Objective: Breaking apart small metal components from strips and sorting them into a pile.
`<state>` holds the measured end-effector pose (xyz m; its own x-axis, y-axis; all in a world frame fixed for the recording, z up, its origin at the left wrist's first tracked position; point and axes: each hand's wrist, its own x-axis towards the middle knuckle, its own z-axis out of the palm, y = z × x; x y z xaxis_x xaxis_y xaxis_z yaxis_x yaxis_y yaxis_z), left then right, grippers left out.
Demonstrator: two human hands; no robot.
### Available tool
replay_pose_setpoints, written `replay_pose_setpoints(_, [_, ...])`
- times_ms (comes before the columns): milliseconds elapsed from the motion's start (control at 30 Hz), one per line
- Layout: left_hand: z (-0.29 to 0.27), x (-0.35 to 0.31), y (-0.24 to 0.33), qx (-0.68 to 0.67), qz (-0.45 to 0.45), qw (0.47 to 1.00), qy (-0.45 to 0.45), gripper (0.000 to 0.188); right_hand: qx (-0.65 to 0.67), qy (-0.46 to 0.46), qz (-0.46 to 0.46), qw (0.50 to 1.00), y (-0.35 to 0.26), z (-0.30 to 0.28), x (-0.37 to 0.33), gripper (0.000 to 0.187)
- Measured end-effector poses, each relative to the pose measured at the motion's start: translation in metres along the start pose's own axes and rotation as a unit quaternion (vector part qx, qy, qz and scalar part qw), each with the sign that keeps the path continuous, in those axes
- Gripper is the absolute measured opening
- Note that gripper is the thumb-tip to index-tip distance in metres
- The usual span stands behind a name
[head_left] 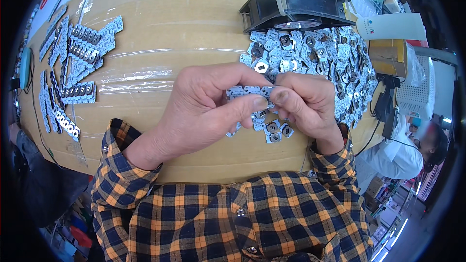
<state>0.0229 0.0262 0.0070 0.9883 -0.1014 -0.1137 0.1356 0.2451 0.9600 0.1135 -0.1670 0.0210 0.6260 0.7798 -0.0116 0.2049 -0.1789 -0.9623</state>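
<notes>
Over the front of the cardboard-covered table (160, 24), both my hands meet on a short strip of small pale circuit boards (245, 90). My left hand (204, 106) is closed on it, with the thumb along the near side. At the strip's right end, my right hand (310, 102) pinches with thumb and fingertips, which partly hide that end. Just beyond and to the right spreads a heap of loose circuit boards (347, 73), many with round dark or silvery parts. A few loose boards (274, 133) lie right below my fingers.
Rows of joined board strips (80, 92) lie at the left. A black box fan (301, 2) stands behind the heap. At right are a white cylindrical container (393, 26), a small cardboard box (386, 58), a white perforated basket (417, 87) and another person (393, 160).
</notes>
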Motion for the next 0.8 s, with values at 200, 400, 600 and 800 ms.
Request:
replay_pose_setpoints(200, [-0.001,0.003,-0.001,-0.001,-0.014,1.000,0.012,0.020,-0.039,0.001,-0.012,0.999,-0.002,0.004,0.002,0.032])
replay_pose_setpoints(400, [-0.006,0.001,-0.001,0.023,-0.006,0.999,0.034,0.012,-0.102,0.017,-0.032,0.994,0.002,0.005,0.001,0.029])
replay_pose_setpoints(600, [0.001,0.005,-0.004,-0.176,-0.052,0.983,0.018,0.014,0.475,-0.024,0.203,0.856,-0.005,0.010,0.004,0.033])
replay_pose_setpoints(800, [0.008,0.004,-0.012,-0.039,0.120,0.986,0.105,0.012,0.356,0.068,0.213,0.907,-0.006,0.014,0.006,0.032])
